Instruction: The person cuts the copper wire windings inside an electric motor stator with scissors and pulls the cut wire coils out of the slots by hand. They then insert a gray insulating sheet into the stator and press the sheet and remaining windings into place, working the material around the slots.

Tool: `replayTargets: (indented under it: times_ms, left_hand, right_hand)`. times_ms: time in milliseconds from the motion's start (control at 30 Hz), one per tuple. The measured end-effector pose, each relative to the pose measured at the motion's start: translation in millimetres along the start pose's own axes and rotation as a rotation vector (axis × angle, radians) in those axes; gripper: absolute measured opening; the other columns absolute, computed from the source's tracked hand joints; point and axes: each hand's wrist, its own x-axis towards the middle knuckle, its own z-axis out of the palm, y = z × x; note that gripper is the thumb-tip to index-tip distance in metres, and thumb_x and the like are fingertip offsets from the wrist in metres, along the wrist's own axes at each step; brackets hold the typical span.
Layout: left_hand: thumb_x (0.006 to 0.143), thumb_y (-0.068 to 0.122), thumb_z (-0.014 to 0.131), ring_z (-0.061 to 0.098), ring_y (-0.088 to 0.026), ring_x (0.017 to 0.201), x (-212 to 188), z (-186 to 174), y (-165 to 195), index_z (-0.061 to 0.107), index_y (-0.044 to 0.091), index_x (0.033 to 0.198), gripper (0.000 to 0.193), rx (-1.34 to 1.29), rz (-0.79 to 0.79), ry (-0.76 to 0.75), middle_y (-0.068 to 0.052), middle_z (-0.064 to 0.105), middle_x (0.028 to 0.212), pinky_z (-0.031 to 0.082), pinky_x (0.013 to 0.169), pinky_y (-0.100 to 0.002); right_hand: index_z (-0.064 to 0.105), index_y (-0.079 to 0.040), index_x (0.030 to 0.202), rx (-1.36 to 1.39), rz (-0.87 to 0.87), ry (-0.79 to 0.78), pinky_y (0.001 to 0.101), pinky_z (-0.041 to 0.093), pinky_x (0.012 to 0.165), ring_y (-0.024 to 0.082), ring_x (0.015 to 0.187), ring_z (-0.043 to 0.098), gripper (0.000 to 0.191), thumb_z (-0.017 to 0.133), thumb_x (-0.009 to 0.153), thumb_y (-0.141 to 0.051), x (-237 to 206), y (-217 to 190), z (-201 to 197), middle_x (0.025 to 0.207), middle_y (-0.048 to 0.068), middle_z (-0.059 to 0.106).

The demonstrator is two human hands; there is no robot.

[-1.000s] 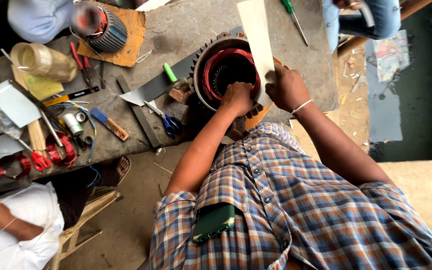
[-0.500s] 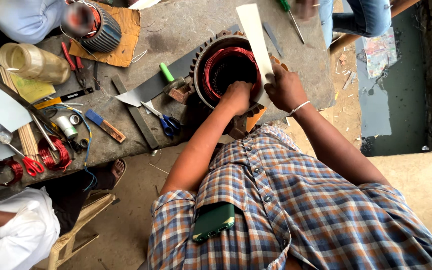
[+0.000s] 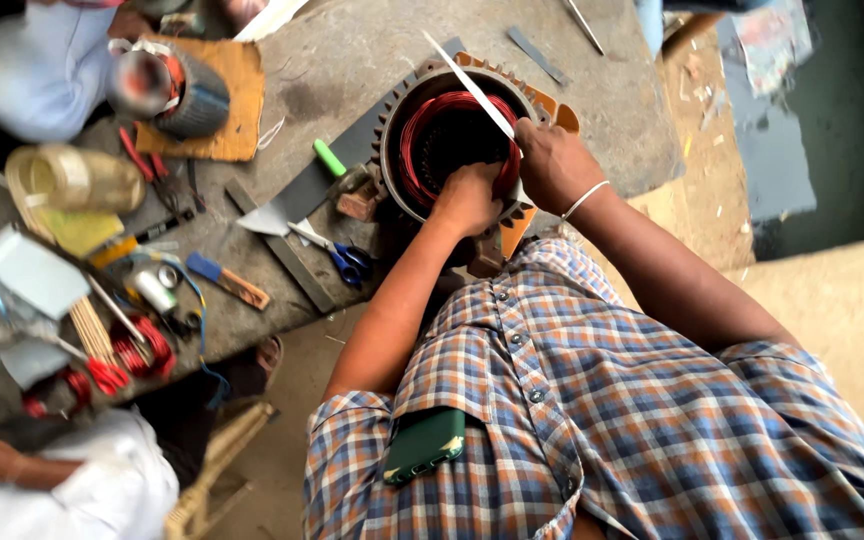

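Two hands working at the motor stator (image 3: 452,135) | left hand (image 3: 467,198) is pressing closed on the red windings (image 3: 422,130) at the near rim | right hand (image 3: 552,165) is pinching a white insulation strip (image 3: 472,85) rising beyond its knuckles | coils seated, I judge; strip not yet in | blue-handled scissors (image 3: 347,258) lying left of my left hand.

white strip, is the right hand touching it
Touching. The head view shows the right hand closed around the lower end of the white strip, which sticks up across the red-wound motor stator.
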Motion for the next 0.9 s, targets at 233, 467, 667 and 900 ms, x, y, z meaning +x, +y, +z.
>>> replayTargets:
  times_ms: [233, 467, 667, 900]
  left_hand:
    - [0.072, 0.011, 0.074, 0.065, -0.044, 0.09, 3, -1, -7, 0.067, 0.005, 0.101, 0.031, -0.103, 0.109, -0.065, -0.021, 0.068, 0.091, 0.053, 0.083, -0.052]
    - [0.073, 0.019, 0.082, 0.067, -0.045, 0.092, 3, -1, 15, 0.066, -0.003, 0.108, 0.044, 0.05, 0.095, -0.024, -0.026, 0.069, 0.095, 0.054, 0.083, -0.053]
    - [0.077, 0.026, 0.083, 0.068, -0.046, 0.091, 13, 3, 38, 0.068, -0.001, 0.089, 0.033, 0.244, -0.034, -0.029, -0.026, 0.071, 0.091, 0.054, 0.084, -0.053]
    - [0.079, 0.023, 0.079, 0.067, -0.047, 0.087, 19, 3, 49, 0.067, 0.001, 0.08, 0.025, 0.285, -0.072, -0.054, -0.025, 0.07, 0.081, 0.053, 0.084, -0.054]
  right_hand:
    - [0.058, -0.002, 0.108, 0.055, 0.124, 0.169, 0.0543, 0.053, 0.068, 0.047, 0.081, 0.067, 0.03, 0.071, 0.082, -0.011, -23, -27, 2, 0.085, 0.024, 0.069]
    - [0.06, -0.006, 0.111, 0.157, 0.331, 0.557, 0.0505, 0.056, 0.074, 0.04, 0.084, 0.071, 0.024, 0.075, 0.095, -0.015, -73, -28, -31, 0.094, 0.016, 0.074]
    - [0.057, -0.003, 0.113, 0.155, 0.311, 0.613, 0.0528, 0.053, 0.072, 0.042, 0.081, 0.069, 0.028, 0.075, 0.092, -0.01, -78, -9, -28, 0.09, 0.017, 0.073]
    - [0.057, -0.005, 0.104, 0.225, 0.237, 0.598, 0.0537, 0.051, 0.068, 0.043, 0.08, 0.066, 0.021, 0.069, 0.087, -0.006, -65, 18, -14, 0.085, 0.017, 0.071]
